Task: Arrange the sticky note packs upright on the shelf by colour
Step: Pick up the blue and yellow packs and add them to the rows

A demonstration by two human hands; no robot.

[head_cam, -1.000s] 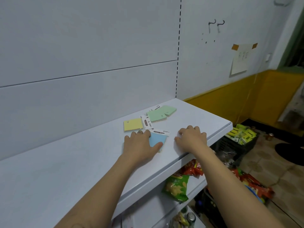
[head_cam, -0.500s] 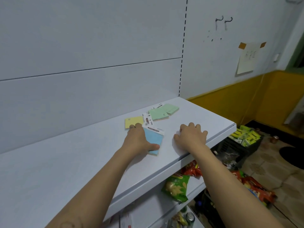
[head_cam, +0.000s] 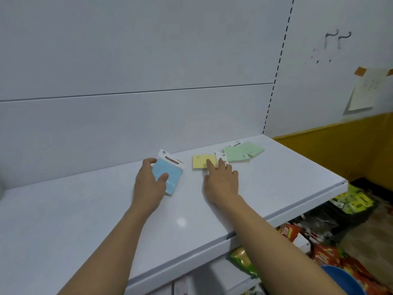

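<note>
My left hand point(head_cam: 150, 184) grips a blue sticky note pack point(head_cam: 170, 177) by its left edge, thumb on its face, and holds it tilted up off the white shelf point(head_cam: 85, 220). Its white header card points up toward the back panel. My right hand point(head_cam: 221, 179) reaches forward with fingers apart, the fingertips lying on a yellow pack point(head_cam: 201, 161) that lies flat on the shelf. Two green packs point(head_cam: 242, 153) lie flat and overlapping just right of the yellow one, near the shelf's right end.
The white back panel point(head_cam: 127, 113) rises behind the shelf. Snack bags point(head_cam: 242, 260) sit on a lower shelf, and a black crate with yellow-green packets point(head_cam: 353, 203) stands on the floor at right. A paper point(head_cam: 363, 92) is taped to the wall.
My left hand has lifted the blue pack off the shelf and carried it left and back. My right hand has left the shelf's front edge and reached forward onto the yellow pack.
</note>
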